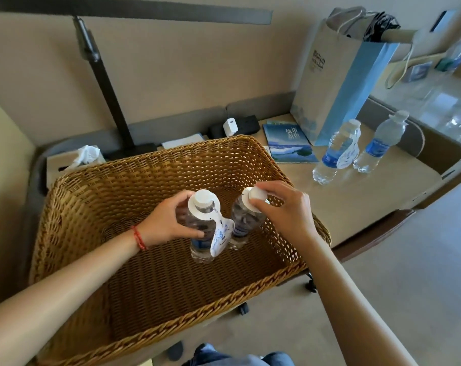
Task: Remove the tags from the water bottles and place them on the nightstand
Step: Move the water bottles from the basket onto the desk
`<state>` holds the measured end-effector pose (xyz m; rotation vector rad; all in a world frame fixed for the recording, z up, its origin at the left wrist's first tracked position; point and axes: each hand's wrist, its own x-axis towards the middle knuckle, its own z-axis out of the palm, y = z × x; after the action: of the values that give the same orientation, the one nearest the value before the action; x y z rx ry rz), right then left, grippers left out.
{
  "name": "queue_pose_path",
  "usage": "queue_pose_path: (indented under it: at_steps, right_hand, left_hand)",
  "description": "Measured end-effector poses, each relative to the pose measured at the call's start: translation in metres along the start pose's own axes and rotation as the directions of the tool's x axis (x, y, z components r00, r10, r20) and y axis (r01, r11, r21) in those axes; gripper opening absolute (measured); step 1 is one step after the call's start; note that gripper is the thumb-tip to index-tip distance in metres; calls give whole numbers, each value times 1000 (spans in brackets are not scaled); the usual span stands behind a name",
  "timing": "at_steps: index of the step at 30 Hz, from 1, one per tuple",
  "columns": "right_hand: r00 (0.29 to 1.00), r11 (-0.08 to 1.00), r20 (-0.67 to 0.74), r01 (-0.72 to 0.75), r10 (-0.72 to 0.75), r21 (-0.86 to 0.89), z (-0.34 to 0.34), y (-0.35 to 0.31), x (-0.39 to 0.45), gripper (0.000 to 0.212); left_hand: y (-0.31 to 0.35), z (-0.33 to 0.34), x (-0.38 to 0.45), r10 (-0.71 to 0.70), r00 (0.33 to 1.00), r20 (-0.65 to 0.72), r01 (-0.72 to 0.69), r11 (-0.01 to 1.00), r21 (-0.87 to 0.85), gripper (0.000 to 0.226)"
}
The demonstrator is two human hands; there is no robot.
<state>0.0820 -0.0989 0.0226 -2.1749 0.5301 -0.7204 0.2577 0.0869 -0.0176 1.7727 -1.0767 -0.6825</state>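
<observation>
Left hand point(168, 223): I grip the tagged bottle point(201, 228) steady over the basket point(73, 207).
Right hand point(282, 207): pinching the second bottle's cap point(256, 194), ready to lift.

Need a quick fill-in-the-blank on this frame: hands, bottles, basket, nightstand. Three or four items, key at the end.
1. The left hand grips a bottle held over the wicker ____.
2. The right hand pinches the ____ of the second bottle.
3. The number of water bottles standing on the nightstand is ____.
4. The wrist with the red bracelet is the ____ one.

Missing words: basket; cap; two; left
</observation>
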Motion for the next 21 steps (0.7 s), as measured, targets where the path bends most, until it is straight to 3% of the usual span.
queue_pose_path:
  at_steps: [4, 15, 21]
  right_hand:
    - [997, 997, 12, 75, -75, 12, 11, 0, 1, 33]
    - [998, 998, 41, 52, -53, 42, 22, 9, 15, 41]
    - [998, 997, 50, 35, -39, 71, 23, 12, 22, 43]
  left_hand:
    - [0, -1, -9, -36, 999, 1, 36, 999, -2, 72]
    - [10, 3, -21, -82, 996, -44, 80, 995, -52, 73]
    - [31, 5, -23, 20, 965, -260, -43, 996, -81, 49]
